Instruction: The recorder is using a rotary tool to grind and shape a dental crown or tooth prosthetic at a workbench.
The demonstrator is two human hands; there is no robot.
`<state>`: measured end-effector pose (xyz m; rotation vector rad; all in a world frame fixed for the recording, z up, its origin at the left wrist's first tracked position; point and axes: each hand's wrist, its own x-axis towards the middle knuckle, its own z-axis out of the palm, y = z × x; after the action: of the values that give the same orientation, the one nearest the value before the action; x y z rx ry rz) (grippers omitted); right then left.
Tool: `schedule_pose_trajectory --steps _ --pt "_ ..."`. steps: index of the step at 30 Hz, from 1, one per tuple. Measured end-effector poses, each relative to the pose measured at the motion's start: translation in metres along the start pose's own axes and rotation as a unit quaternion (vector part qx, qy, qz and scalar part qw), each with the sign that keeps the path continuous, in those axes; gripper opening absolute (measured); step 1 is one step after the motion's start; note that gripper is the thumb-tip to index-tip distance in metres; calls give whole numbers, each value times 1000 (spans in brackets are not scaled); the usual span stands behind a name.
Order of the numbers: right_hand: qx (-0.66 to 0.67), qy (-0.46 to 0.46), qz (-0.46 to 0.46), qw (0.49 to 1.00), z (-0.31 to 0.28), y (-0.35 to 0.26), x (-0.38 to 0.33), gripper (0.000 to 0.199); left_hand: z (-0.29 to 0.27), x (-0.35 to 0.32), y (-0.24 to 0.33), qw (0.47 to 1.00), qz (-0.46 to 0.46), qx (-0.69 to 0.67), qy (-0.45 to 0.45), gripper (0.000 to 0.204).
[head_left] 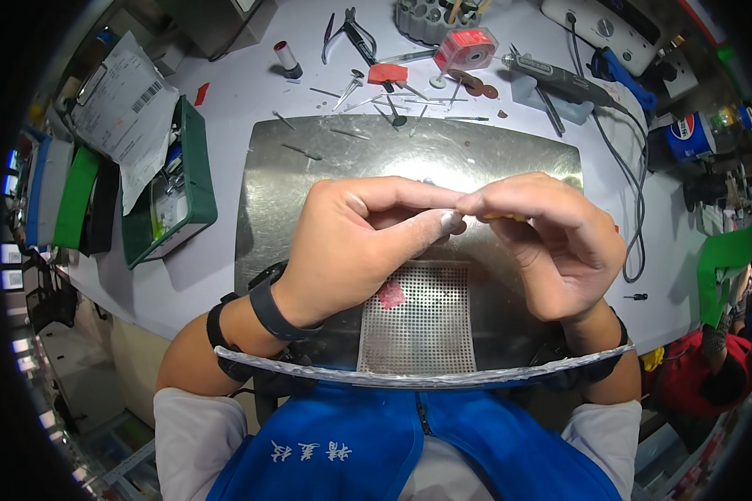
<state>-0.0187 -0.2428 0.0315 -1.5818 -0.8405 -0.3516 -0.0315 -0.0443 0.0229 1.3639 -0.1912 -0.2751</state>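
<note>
**Pinching a tiny yellow piece**

Pinching together, the left hand and right hand hold a small yellow piece with closed fingertips, right above the metal tray, likely so bits fall onto it.

The right hand and left hand are pinching something yellowish, mostly hidden; the metal tray's near edge is hiding the counter.

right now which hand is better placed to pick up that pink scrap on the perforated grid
Left, probably. The left hand sits just above the pink scrap on the perforated grid; the right hand is farther off and seems to pinch something yellowish.
</note>
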Motion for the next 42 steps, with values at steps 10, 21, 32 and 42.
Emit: schedule_pose_trajectory --steps 10,21,32,42 --pt "32 56 66 996 -16 -1 1 26 -1 0 8 998 -44 -39 7 21" --pt "84 26 56 995 -13 3 -1 23 -2 0 8 1000 -20 -3 -21 22" --pt "-25 3 84 996 -15 -5 4 24 -6 -4 1 990 74 117 -25 20" --pt "-161 -88 -19 983 -23 -11 12 22 -8 -1 5 967 143 210 -18 22"
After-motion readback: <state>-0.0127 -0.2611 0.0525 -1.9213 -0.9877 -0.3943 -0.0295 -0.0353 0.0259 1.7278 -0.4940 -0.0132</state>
